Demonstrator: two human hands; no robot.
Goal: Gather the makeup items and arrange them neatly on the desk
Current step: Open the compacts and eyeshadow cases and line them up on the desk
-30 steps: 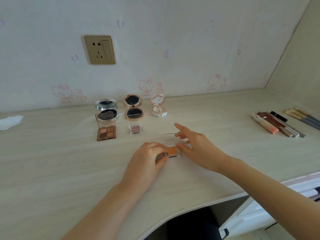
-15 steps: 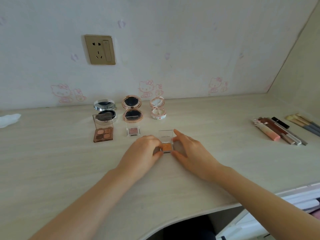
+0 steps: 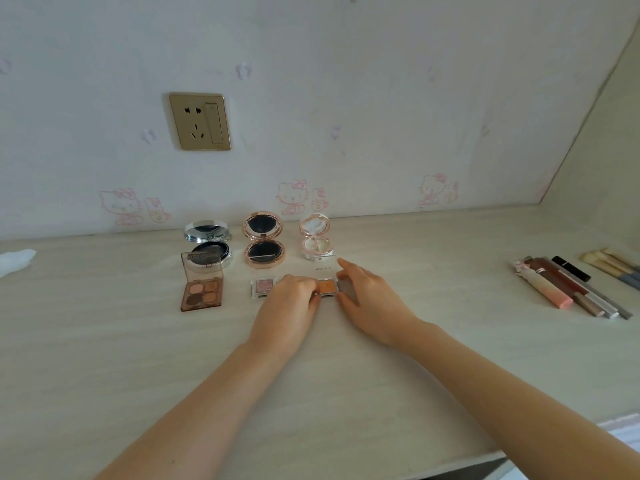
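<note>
Both hands are working at centre frame on the small clear-cased orange eyeshadow pan, which is sitting on the pale wood-grain counter with its transparent lid standing open. The left hand is pinching the pan's left edge with its fingers; the right hand is bracketing the right side, index finger reaching up beside the lid, the other fingers curled loosely against the case. The pan is landing in the front row, just right of the small clear-cased pink glitter eyeshadow pan and directly in front of the white floral round compact. To do this well, the hands should be squaring the case's front edge with the pink pan and the brown four-colour eyeshadow palette, matching the gap between neighbours, then letting go without nudging the lid. Compared with half a second earlier, the pan is sitting farther toward the upper part of the frame, closer behind the floral compact, and the hands have advanced with it. The lip products and brushes at right are lying untouched.
</note>
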